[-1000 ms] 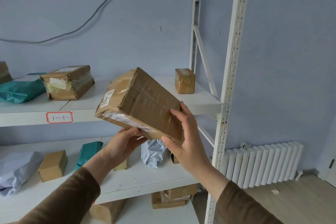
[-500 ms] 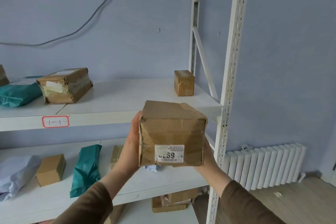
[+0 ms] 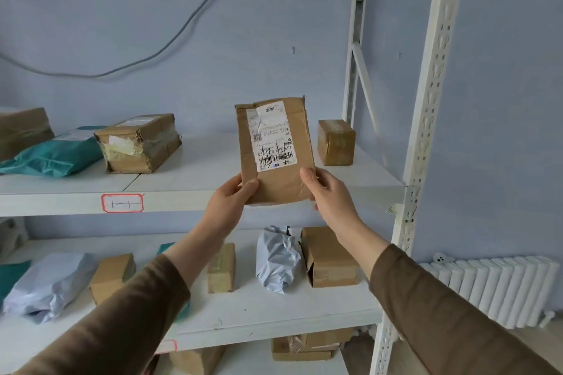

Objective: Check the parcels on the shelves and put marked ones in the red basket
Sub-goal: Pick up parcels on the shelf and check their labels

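I hold a brown cardboard parcel point(image 3: 275, 173) upright in front of the upper shelf point(image 3: 195, 183). Its white shipping label faces me, with a barcode and black handwritten strokes across its lower part. My left hand point(image 3: 228, 201) grips the parcel's lower left corner. My right hand point(image 3: 330, 195) grips its lower right edge, thumb on the front. The red basket is not in view.
On the upper shelf lie a taped brown box point(image 3: 140, 143), a teal bag point(image 3: 54, 155) and a small brown box point(image 3: 336, 141). The lower shelf point(image 3: 268, 310) holds several boxes and a crumpled grey bag point(image 3: 277, 259). A white upright post point(image 3: 426, 131) and radiator point(image 3: 499, 289) stand right.
I have turned the parcel in both hands, from its end face with a small sticker to the broad face with the shipping label, and raised it.
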